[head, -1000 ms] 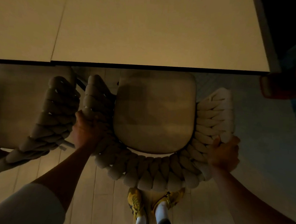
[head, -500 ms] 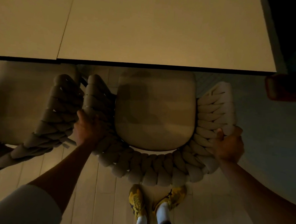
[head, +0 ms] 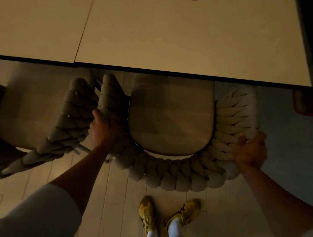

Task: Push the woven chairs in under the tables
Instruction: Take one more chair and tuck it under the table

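A woven chair (head: 172, 176) with thick braided rope arms and a beige seat cushion (head: 170, 115) stands right below me, its front edge just under the pale table (head: 175, 37). My left hand (head: 102, 129) grips the rope of its left arm. My right hand (head: 250, 151) grips the rope at its right rear corner. A second woven chair (head: 67, 120) stands close on the left, its front under the neighbouring tabletop (head: 35, 19).
The two tabletops meet at a seam (head: 84, 26). A reddish-brown object (head: 308, 103) sits at the right past the table's corner. My feet in yellow shoes (head: 168, 216) stand on pale floorboards behind the chair. The room is dim.
The chair has slid a little forward toward the table, so less of the seat cushion shows before the table edge. Both hands keep their grip and moved with it.
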`<state>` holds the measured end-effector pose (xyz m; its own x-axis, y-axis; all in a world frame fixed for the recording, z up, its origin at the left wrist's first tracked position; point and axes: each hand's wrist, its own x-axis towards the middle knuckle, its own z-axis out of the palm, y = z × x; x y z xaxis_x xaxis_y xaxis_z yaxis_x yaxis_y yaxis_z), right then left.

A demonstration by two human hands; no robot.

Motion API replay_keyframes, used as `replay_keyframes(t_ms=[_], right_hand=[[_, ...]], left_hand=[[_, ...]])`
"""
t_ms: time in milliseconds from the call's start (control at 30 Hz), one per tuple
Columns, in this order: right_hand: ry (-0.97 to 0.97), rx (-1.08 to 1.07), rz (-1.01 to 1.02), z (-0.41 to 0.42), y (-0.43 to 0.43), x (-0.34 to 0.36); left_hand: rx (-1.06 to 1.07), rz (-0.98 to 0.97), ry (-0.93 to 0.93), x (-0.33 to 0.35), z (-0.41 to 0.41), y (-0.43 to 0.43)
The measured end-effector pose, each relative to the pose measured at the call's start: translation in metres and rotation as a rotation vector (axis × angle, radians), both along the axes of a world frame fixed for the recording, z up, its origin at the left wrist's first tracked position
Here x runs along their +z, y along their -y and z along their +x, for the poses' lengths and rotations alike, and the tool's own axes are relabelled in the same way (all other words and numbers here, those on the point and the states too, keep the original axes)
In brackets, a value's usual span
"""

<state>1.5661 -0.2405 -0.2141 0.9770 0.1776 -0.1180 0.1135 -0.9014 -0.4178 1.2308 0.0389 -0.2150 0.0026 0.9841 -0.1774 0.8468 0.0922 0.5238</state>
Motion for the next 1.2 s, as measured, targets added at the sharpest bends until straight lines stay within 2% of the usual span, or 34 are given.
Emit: replay_keyframes(t_ms=[267,633,1200], right_hand=[[-0.007,-0.014,-0.028,-0.017,0.030,0.007],[-0.003,-0.017,-0.057,-0.030,0.027,0.009],[0.021,0.012,-0.123,-0.010,0.027,0.002]], left_hand=[[-0.021,-0.020,-0.002,-0.005,-0.010,0.019],[-0.052,0.001,-0.001,0.004,-0.013,0.019],[0.000,0.009,0.031,0.003,-0.007,0.035]])
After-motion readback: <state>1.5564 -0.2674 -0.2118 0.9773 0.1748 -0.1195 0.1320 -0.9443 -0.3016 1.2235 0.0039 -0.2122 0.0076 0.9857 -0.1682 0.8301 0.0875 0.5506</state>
